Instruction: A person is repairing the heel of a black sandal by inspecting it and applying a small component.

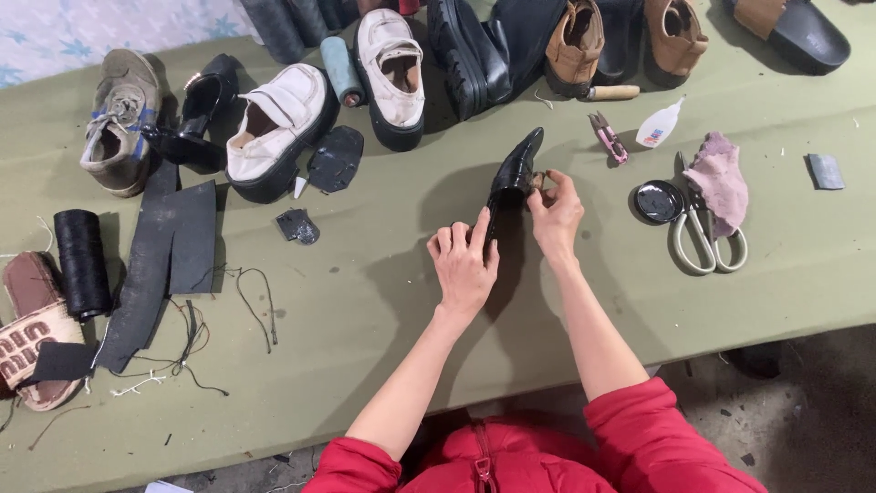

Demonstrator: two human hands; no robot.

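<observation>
While both hands meet near the middle of the olive-green cloth-covered table (383,301), a glossy black pointed leather shoe (513,173) lies between them, its long axis running away from the person, toe pointing up and slightly right towards the far edge. The left hand (464,265) grips the near, heel end of the shoe, index finger stretched along its side; the right hand (557,215) pinches a small brownish piece at the shoe's right flank, though what that piece is cannot be told. Each hand touches the shoe, the left nearer the person, the right closer to the toe.

Just right of the hands lie pale-handled scissors (704,239), a round black tin lid (659,201), a crumpled pink rag (721,178), small pink thread snips (607,137) and a white squeeze bottle (659,123). To the left sit a white thick-soled strap shoe (278,123), black rubber sheet strips (169,246) and a black thread spool (82,260). More shoes line the far edge. Below the table's near edge shows a dusty grey floor (803,411).
</observation>
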